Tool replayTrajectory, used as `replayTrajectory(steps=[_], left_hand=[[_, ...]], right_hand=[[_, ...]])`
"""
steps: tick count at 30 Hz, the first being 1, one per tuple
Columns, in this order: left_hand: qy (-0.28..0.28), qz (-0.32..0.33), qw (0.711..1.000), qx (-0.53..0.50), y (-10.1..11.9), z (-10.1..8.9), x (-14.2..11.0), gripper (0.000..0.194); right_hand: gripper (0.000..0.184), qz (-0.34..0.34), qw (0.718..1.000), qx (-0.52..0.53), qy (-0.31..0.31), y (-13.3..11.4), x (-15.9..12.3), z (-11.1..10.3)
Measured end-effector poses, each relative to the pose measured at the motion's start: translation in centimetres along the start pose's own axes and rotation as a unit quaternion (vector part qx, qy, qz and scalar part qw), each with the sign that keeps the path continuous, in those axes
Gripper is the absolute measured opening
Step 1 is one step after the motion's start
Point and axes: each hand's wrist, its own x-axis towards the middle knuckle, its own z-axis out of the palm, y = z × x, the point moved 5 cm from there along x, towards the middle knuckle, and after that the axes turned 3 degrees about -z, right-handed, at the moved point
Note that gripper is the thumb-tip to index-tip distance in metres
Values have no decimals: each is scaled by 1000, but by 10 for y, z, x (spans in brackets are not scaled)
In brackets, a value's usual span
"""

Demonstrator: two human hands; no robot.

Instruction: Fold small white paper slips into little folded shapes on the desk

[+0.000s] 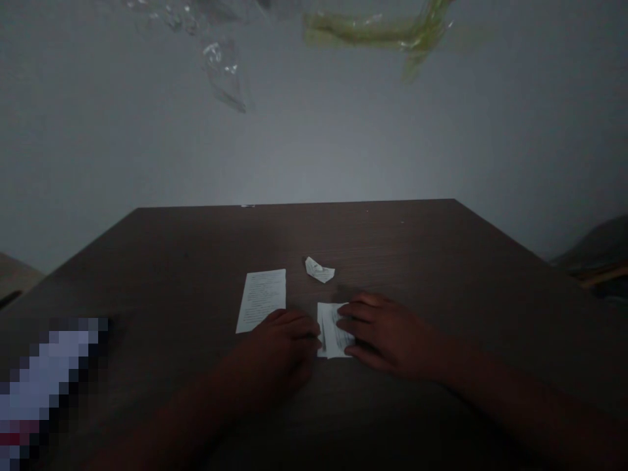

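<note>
A small folded piece of printed paper [331,333] lies on the table between my two hands. My left hand [287,343] is at its left edge, fingers curled and closed on that edge; the fingertips are partly hidden. Across its right side rests my right hand [387,333], with fingers spread and lying flat on the paper. A printed sheet [265,294] lies flat just beyond my left hand, its lower right corner covered by the knuckles. Farther away sits a small creased paper piece [320,270], apart from both hands.
The dark wooden table [373,242] reaches to a pale wall [314,144]. Yellow tape [367,31] and clear plastic [223,69] hang on the wall. A blurred, pixelated light object [44,379] is at the left front. Dark items [606,255] stand beyond the right edge.
</note>
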Motion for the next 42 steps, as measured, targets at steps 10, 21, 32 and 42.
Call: replayTrajectory(steps=[10,21,32,42], left_hand=[[-13,0,998,-67,-8,-3,-2,30],[5,-30,998,-62,-18,1,-1,33],[38,-16,999,-20,-22,-1,5,45],[24,-19,1000,1,-25,2,4,47]], right_hand=[[32,-8,1000,-8,21,0,3,9],[35,0,1000,-25,0,0,6,13],[36,-6,1000,-20,17,-2,7,13],[42,0,1000,3,-19,0,6,21]])
